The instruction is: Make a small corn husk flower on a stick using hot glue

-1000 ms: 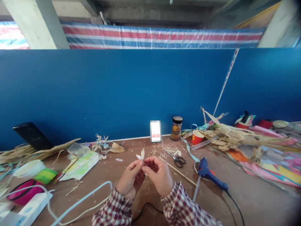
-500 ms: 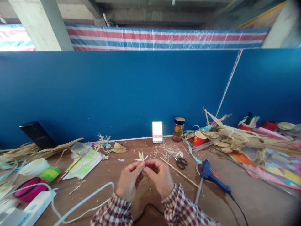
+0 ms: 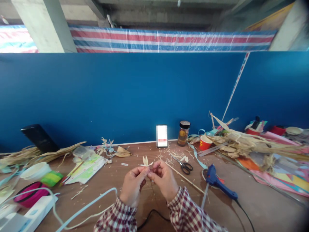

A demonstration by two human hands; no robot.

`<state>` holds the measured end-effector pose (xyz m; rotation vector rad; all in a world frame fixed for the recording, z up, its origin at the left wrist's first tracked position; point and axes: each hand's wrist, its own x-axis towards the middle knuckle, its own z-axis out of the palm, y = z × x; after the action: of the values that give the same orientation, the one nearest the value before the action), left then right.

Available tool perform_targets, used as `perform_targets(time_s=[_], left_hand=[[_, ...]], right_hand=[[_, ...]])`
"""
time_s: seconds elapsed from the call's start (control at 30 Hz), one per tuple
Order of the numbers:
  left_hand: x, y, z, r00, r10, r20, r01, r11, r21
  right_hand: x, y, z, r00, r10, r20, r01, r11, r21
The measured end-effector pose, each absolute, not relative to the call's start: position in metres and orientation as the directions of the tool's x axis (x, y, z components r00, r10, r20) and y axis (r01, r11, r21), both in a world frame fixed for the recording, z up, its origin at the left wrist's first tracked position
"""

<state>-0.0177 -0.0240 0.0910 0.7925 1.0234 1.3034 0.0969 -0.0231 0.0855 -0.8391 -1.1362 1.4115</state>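
Note:
A small pale flower of pointed husk-like petals (image 3: 145,162) stands up over the fingertips in the middle of the table. My left hand (image 3: 134,185) pinches its base between thumb and forefinger. Close against it, my right hand (image 3: 165,182) has its thumb by the flower's base and its forefinger curled; what lies in that pinch is hidden. A thin dark line, perhaps thread or wire, runs down between the hands. Black-handled scissors (image 3: 186,167) and a thin pale stick (image 3: 187,178) lie just beyond my right hand.
On the right lie a blue glue gun (image 3: 220,185), a red paper cup (image 3: 205,142) and heaped dry husks (image 3: 256,141). A lidded jar (image 3: 183,135) stands by the blue partition (image 3: 135,96). Leftward are a white power strip (image 3: 40,212), pale cables (image 3: 89,204) and a pink pouch (image 3: 30,195).
The right forefinger has lifted and curled back from the flower's base. The left hand keeps its pinch, and the flower has turned slightly.

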Motion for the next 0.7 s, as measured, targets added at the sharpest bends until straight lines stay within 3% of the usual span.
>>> perform_targets(time_s=[0.17, 0.43, 0.7], left_hand=[[-0.018, -0.025, 0.089, -0.057, 0.989, -0.134, -0.350, 0.106, 0.931], [-0.018, -0.033, 0.094, -0.053, 0.996, -0.064, -0.264, 0.048, 0.963], [-0.003, -0.046, 0.101, -0.067, 0.998, -0.009, -0.135, 0.000, 0.991]], right_hand=[[0.095, -0.024, 0.085, -0.154, 0.982, 0.109, -0.307, 0.058, -0.950], [0.114, -0.013, 0.097, -0.290, 0.954, 0.073, -0.295, -0.016, -0.955], [0.134, 0.002, 0.129, -0.455, 0.876, 0.160, 0.021, 0.190, -0.982]])
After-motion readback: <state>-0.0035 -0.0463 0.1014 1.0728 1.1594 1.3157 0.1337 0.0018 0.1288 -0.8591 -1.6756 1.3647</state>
